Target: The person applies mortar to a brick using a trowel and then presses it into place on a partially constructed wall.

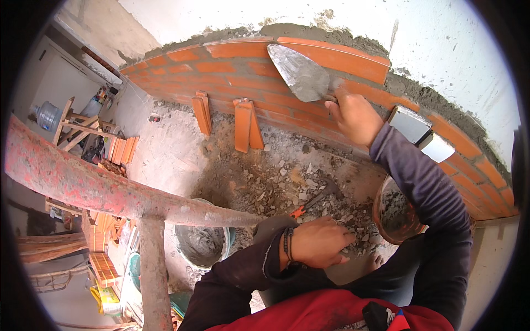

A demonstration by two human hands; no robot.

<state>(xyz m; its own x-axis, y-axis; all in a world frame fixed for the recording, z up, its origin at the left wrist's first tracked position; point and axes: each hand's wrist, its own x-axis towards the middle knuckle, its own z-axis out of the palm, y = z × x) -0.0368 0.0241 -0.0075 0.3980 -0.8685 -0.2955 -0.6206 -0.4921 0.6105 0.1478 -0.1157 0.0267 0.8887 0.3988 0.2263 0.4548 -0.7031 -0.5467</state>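
My right hand (356,115) is closed round the handle of a pointed trowel (301,74). Its grey, mortar-smeared blade lies over the upper courses of an orange brick wall (237,74), tip toward the upper left. Fresh grey mortar (331,36) runs along the top edge of the bricks, against the white plaster. Down by my knee, my left hand (317,243) hangs with its fingers curled in and nothing visible in them. A bracelet circles that wrist. Below it, a hammer (317,199) with an orange grip lies on the rubble.
Two mortar containers stand near me: a bucket (201,243) left, a round tub (395,218) right. A red, mortar-crusted pipe (99,179) crosses the left side. Loose bricks (243,126) lean by the wall. Two pale boxes (409,126) sit in the brickwork. Rubble (276,176) covers the floor.
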